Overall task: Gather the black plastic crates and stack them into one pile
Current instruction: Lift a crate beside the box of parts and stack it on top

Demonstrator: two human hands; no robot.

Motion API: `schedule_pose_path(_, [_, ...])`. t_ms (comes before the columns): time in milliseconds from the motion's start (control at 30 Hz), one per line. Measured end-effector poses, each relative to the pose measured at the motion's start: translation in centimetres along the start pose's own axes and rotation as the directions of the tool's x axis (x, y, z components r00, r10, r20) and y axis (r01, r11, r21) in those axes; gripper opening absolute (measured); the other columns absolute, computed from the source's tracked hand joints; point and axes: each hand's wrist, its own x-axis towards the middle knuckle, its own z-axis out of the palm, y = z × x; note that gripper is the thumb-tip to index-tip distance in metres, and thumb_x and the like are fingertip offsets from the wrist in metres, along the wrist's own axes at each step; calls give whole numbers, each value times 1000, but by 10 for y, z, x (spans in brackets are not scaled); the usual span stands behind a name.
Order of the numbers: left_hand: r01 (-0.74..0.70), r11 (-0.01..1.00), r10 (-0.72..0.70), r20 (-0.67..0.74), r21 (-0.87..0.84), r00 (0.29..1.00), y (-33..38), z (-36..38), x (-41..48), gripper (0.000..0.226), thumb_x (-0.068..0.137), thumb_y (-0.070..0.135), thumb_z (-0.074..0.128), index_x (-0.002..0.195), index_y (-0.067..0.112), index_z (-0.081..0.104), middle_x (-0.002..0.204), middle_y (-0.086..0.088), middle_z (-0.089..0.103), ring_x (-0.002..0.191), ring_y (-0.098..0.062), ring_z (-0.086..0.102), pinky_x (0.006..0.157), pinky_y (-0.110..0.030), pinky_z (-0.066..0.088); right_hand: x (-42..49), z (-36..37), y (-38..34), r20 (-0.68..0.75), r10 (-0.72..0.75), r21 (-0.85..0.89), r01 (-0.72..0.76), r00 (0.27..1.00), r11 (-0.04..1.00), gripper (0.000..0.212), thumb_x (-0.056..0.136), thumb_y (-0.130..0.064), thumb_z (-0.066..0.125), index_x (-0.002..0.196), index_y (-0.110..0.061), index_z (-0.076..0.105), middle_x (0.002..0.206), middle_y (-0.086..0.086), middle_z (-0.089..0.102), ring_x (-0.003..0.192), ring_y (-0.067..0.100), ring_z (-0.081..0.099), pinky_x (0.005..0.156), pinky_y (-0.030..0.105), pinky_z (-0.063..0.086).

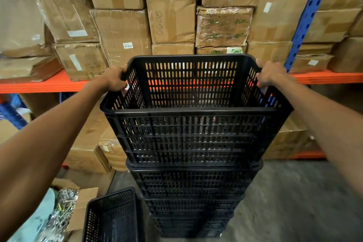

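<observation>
A black slotted plastic crate (190, 131) sits tilted atop a tall pile of nested black crates (192, 198) on the floor in front of me. My left hand (115, 79) grips the top crate's left rim near the far corner. My right hand (272, 74) grips its right rim near the far corner. The crate's near side is nested into the pile; whether its far side is down is hidden. Another black crate (113, 216) stands alone on the floor at the lower left, beside the pile.
Orange-and-blue racking (49, 84) behind the pile holds stacked cardboard boxes (172, 21). More boxes (92, 143) sit on the low shelf. An open carton with metal bits (64, 208) lies at lower left. Bare concrete floor (294, 202) spreads to the right.
</observation>
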Motion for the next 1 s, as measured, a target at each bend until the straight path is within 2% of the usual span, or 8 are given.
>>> schedule_pose_path(167, [-4, 1000, 4, 44, -15, 999, -4, -4, -6, 36, 78, 3, 64, 113, 6, 62, 99, -15, 61, 106, -34, 60, 81, -29, 39, -1, 1, 0, -12, 15, 11, -15, 1000, 1000, 69, 80, -19, 68, 143, -25, 41, 123, 21, 59, 119, 40, 53, 92, 40, 48])
schedule_pose_path(333, [3, 1000, -2, 43, -7, 999, -4, -2, -7, 39, 79, 5, 63, 118, 8, 60, 96, -12, 56, 101, -32, 58, 79, -30, 40, 1, 2, 7, -8, 27, 75, -26, 1000, 997, 75, 83, -18, 64, 149, -33, 31, 132, 21, 55, 126, 39, 48, 99, 41, 45])
schedule_pose_path(500, [8, 1000, -9, 14, 20, 1000, -3, 0, -8, 46, 80, 9, 61, 125, 10, 56, 113, -24, 62, 109, -38, 59, 87, -36, 46, 0, 5, 10, -8, 37, 137, -36, 999, 990, 68, 88, -25, 54, 149, -36, 28, 130, 23, 57, 126, 39, 49, 101, 43, 46])
schedule_pose_path(600, [-20, 1000, 20, -64, 6, 998, -4, 6, -11, 49, 79, 10, 59, 128, 12, 56, 114, -26, 63, 109, -40, 59, 89, -39, 47, -5, 4, 7, -4, 57, 138, -55, 998, 989, 66, 82, -19, 60, 144, -29, 41, 120, 23, 57, 120, 40, 52, 96, 43, 49])
schedule_pose_path(700, [10, 998, -15, -83, -65, 996, -6, 9, -11, 43, 79, 11, 62, 122, 12, 62, 108, -25, 65, 105, -38, 61, 84, -35, 45, -13, 1, 5, 46, 52, 164, -58, 998, 985, 59, 77, -16, 63, 136, -17, 54, 107, 21, 62, 113, 38, 56, 89, 38, 50])
schedule_pose_path(767, [15, 998, -20, -86, -60, 996, -5, 9, -10, 42, 78, 10, 62, 119, 11, 63, 106, -26, 66, 103, -38, 62, 83, -35, 46, -18, -2, 6, 102, 47, 195, -66, 994, 979, 69, 77, -17, 64, 144, -17, 44, 116, 20, 62, 117, 36, 55, 90, 36, 47])
schedule_pose_path(867, [-7, 1000, 8, -103, 10, 995, -3, 10, -10, 41, 78, 8, 63, 119, 9, 62, 107, -28, 66, 102, -41, 62, 86, -40, 48, -22, -4, 7, 167, 21, 229, -59, 986, 972, 95, 80, -19, 66, 155, -28, 8, 148, 18, 43, 132, 36, 44, 103, 37, 41])
schedule_pose_path(1000, [20, 998, -17, -58, 52, 998, 0, 7, -13, 45, 79, 12, 63, 124, 14, 59, 109, -25, 65, 103, -40, 62, 88, -42, 49, -25, 1, 9, 146, -1, 267, -38, 989, 963, 91, 83, -18, 59, 155, -30, 5, 155, 17, 33, 137, 37, 39, 108, 38, 37])
